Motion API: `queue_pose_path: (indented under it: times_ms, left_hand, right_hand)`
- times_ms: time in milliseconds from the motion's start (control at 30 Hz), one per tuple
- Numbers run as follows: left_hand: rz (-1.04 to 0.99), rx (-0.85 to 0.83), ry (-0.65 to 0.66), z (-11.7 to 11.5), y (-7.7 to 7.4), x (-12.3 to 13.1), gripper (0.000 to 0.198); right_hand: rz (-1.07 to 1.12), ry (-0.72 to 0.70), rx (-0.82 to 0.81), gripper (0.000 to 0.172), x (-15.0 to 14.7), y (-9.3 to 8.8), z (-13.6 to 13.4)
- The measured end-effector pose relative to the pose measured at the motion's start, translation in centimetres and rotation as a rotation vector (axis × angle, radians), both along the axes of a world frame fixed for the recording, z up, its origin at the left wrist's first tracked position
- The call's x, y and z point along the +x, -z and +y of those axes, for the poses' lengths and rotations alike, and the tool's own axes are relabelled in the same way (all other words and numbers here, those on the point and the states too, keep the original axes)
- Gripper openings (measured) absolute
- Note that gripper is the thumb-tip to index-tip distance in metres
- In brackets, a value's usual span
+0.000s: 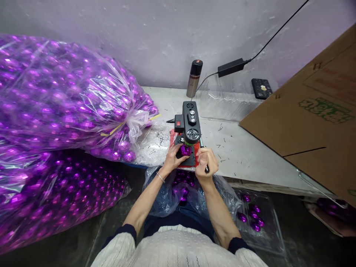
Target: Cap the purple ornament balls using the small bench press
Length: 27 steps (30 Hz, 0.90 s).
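Observation:
A shiny purple ball sits under the head of a small black press-like machine. My left hand holds the ball between thumb and fingers on the machine's dark base. My right hand is closed round the machine's lever handle, whose black end shows below the fist. Red material lies under the base. In my lap, a clear plastic bag holds several more purple balls.
Big clear bags of purple balls fill the left side. Behind the machine stand a spray can, a power adapter and a phone. A cardboard box leans at right. Below it, a clear tray holds several balls.

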<state>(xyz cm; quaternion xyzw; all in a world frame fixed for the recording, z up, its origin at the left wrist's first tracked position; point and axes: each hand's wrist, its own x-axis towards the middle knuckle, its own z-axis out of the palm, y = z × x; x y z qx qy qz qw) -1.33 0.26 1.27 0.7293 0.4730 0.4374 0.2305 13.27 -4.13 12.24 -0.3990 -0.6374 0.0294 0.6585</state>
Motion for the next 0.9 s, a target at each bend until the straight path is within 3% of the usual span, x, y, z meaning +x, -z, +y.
queue_pose_path:
  times_ms: [367, 900]
  left_hand:
    - [-0.002, 0.005, -0.009, -0.1, -0.1, 0.1, 0.061]
    - [-0.004, -0.010, 0.001, -0.1, -0.3, -0.1, 0.061]
  right_hand:
    - [-0.151, 0.009, 0.195, 0.027, 0.6, 5.2, 1.4]
    - [-0.085, -0.021, 0.204, 0.028, 0.2, 5.5, 1.6]
